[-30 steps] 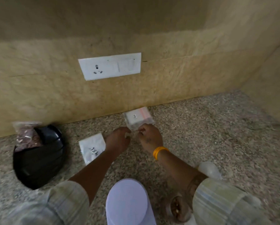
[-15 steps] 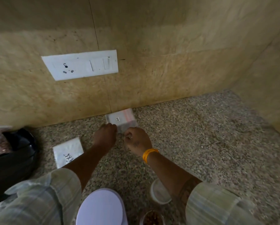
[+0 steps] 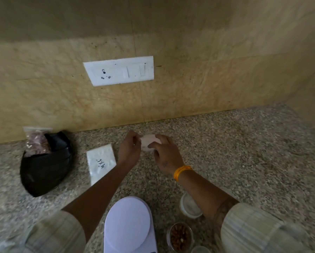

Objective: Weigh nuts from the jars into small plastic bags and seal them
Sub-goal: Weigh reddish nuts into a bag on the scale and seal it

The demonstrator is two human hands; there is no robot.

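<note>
From the head view, both hands are out over the speckled granite counter [image 3: 244, 161] near the wall, the left hand [image 3: 129, 150] and the right hand [image 3: 166, 154] each pinching an edge of a small clear plastic bag [image 3: 149, 143] held between them, probably to pull one bag free or spread its mouth for filling; blur hides whether it is open. A flat white packet of bags with handwriting [image 3: 101, 163] lies just beside the left forearm. The round white scale [image 3: 128, 221] and the open clear jar of brown nuts [image 3: 179, 236] wait close to the body, within easy reach. A filled nut bag [image 3: 37, 143] leans on a black pouch [image 3: 43, 170] at the left
</note>
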